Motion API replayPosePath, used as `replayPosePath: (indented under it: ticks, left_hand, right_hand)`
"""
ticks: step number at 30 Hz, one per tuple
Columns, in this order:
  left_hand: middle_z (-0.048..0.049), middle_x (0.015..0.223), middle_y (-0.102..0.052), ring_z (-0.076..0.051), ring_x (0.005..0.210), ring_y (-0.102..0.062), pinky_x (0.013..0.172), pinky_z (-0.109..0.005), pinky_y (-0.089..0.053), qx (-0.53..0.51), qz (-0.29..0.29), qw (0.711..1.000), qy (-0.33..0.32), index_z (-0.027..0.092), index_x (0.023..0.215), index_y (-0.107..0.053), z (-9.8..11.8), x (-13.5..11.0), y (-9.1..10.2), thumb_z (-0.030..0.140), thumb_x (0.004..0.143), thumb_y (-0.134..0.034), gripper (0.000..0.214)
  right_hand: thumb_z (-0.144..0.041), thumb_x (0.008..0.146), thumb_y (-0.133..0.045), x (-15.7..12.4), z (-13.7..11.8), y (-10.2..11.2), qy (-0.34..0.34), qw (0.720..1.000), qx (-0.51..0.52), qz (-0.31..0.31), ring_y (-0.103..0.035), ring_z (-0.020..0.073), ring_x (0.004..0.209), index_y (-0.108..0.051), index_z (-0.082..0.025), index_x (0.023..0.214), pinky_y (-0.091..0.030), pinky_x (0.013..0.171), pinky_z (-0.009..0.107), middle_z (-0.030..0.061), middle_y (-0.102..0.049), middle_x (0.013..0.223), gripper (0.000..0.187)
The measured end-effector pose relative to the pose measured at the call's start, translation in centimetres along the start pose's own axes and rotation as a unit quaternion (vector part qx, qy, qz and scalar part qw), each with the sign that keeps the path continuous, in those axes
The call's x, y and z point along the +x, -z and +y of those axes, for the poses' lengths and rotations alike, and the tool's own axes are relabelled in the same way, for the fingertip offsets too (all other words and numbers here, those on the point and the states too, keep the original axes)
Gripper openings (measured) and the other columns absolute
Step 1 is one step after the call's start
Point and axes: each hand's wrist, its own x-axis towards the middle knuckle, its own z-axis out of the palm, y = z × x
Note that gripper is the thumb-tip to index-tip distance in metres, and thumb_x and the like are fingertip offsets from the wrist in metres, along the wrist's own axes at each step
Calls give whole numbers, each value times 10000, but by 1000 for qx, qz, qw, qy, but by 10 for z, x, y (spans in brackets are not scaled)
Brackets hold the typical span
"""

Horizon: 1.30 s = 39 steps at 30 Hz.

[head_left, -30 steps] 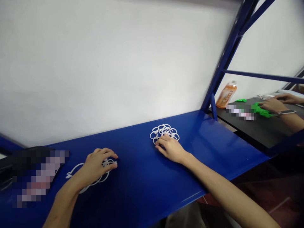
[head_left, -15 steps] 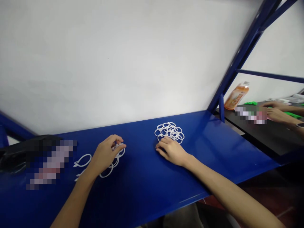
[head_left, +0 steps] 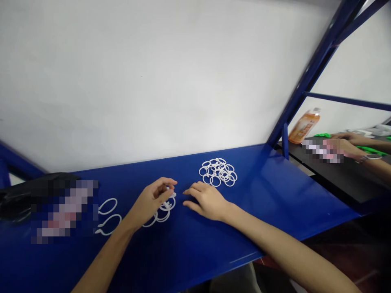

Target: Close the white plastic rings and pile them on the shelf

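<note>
On the blue shelf (head_left: 275, 191) my left hand (head_left: 152, 200) is pinched on a chain of linked white rings (head_left: 163, 207) that trails under it. My right hand (head_left: 205, 200) lies flat just to the right of that chain, fingers stretched out toward it and holding nothing. A heap of several loose white rings (head_left: 218, 172) sits behind my right hand, apart from it. Two separate white rings (head_left: 107, 215) lie to the left of my left forearm.
A black object (head_left: 36, 191) lies at the shelf's left end. A blue upright post (head_left: 308, 77) rises at the right. Beyond it, on a black table (head_left: 342, 175), stand an orange bottle (head_left: 304, 126) and green pieces (head_left: 371, 149), with another person's hands (head_left: 348, 144) at work.
My left hand carried the ring chain rightward, leaving two rings behind on the left. My right hand left the heap of rings and slid left toward the chain.
</note>
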Motion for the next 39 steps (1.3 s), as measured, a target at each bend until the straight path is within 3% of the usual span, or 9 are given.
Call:
replayPosePath:
  ticks: [5, 10, 16, 20, 22, 27, 31, 34, 39]
  left_hand:
    - [-57, 989, -683, -178, 870, -656, 773, -314, -543, -34, -37, 998, -24, 201, 1077, -643, 0, -1, -13, 399, 860, -574, 302]
    - [-52, 1017, -716, -192, 949, -679, 890, -362, -545, -16, -26, 999, -22, 216, 1111, -633, -1, 0, -13, 401, 893, -570, 293]
    - [-24, 993, -692, -159, 820, -650, 814, -327, -538, 171, 42, 979, -105, 237, 1047, -659, -6, 2, -12, 291, 916, -519, 200]
    - [-21, 953, -644, -150, 780, -616, 773, -298, -517, 239, 59, 960, -134, 228, 1042, -636, -12, 3, -9, 208, 907, -461, 222]
    - [-25, 947, -624, -158, 798, -610, 776, -301, -507, 265, 65, 953, -131, 224, 1036, -627, -15, 4, -6, 186, 893, -449, 232]
    - [-61, 1072, -643, -227, 983, -612, 880, -379, -479, 367, 56, 927, -46, 226, 1173, -611, -19, 2, 3, 230, 891, -457, 321]
    - [-91, 1199, -624, -276, 1122, -554, 1010, -463, -414, 407, 59, 908, -81, 220, 1277, -583, -12, -4, 3, 209, 846, -504, 439]
    - [-81, 1283, -593, -277, 1176, -523, 1036, -465, -395, 385, 30, 911, -143, 249, 1259, -595, -7, -8, -7, 340, 894, -545, 380]
    - [-53, 1067, -685, -234, 1037, -573, 971, -426, -417, 383, -52, 906, -174, 226, 979, -670, -12, -6, -24, 332, 975, -464, 232]
  right_hand:
    - [-283, 978, -577, 16, -16, -21, -88, 988, 121, 37, -613, 155, 766, -609, -185, 868, -462, 696, 259, 31, -662, 848, 150]
    - [-245, 994, -561, 12, -1, -22, -98, 972, 183, 109, -650, 153, 835, -657, -199, 992, -493, 779, 264, 38, -698, 938, 107]
    - [-273, 968, -615, 12, 9, -21, -106, 965, 185, 151, -679, 156, 845, -710, -213, 1025, -522, 791, 269, 44, -722, 958, 127]
    - [-287, 955, -634, 13, 10, -18, -116, 958, 193, 178, -689, 153, 824, -720, -219, 1001, -522, 781, 264, 28, -746, 938, 120]
    - [-308, 960, -622, 13, 11, -16, -135, 956, 195, 174, -685, 151, 772, -718, -218, 988, -520, 743, 260, 21, -749, 894, 134]
    - [-358, 980, -582, 12, 10, -13, -156, 963, 169, 144, -638, 134, 663, -706, -215, 986, -489, 654, 244, 0, -704, 768, 189]
    - [-362, 982, -575, 11, 8, -11, -151, 965, 159, 142, -623, 126, 651, -694, -220, 996, -475, 641, 237, -9, -683, 757, 186]
    - [-357, 982, -574, 10, 6, -11, -151, 964, 165, 144, -623, 127, 657, -688, -222, 1000, -469, 643, 236, -9, -680, 756, 178]
    - [-342, 978, -579, 10, 7, -12, -152, 963, 160, 155, -621, 128, 653, -694, -220, 1002, -457, 632, 235, -5, -686, 764, 169]
